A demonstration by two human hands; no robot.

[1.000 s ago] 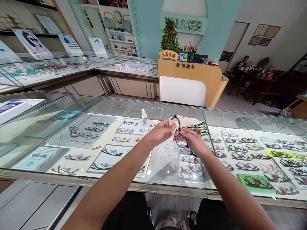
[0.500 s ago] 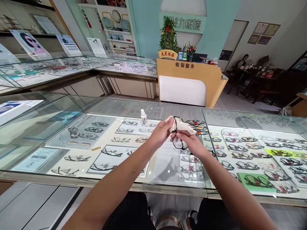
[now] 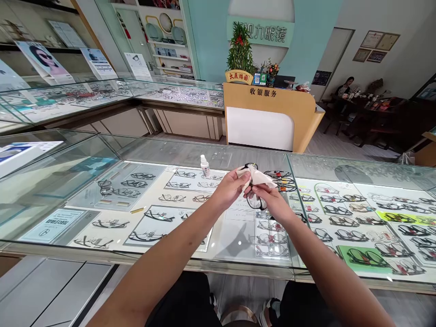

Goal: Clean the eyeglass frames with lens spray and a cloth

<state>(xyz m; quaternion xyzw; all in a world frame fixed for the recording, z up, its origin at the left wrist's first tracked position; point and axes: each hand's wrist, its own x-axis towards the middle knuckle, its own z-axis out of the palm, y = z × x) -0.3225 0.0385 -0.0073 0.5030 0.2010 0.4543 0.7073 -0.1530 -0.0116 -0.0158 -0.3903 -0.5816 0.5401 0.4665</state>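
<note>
Above the glass counter, both my hands hold one pair of dark-framed eyeglasses (image 3: pixel 256 203). My left hand (image 3: pixel 235 185) pinches a pale cloth (image 3: pixel 262 176) over the far lens, with the thumb on top. The cloth hides most of that lens and spreads toward the right hand. My right hand (image 3: pixel 269 200) is closed on the frame near its middle, the fingertips close to the cloth. The near lens hangs free below the fingers. A small white bottle (image 3: pixel 205 166) stands upright on the counter glass, left of my hands.
Beneath the glass counter top (image 3: pixel 225 254) lie rows of eyeglasses, with a green card (image 3: pixel 366 261) at the right. A wooden cashier desk (image 3: pixel 269 102) stands beyond, bearing a plant (image 3: pixel 240 50). Another person (image 3: pixel 345 86) sits at a far table. A display box (image 3: pixel 20 159) is at left.
My left thumb and the cloth have shifted slightly down and right across the far lens. The cloth is bunched a little differently, and the glasses have tilted slightly.
</note>
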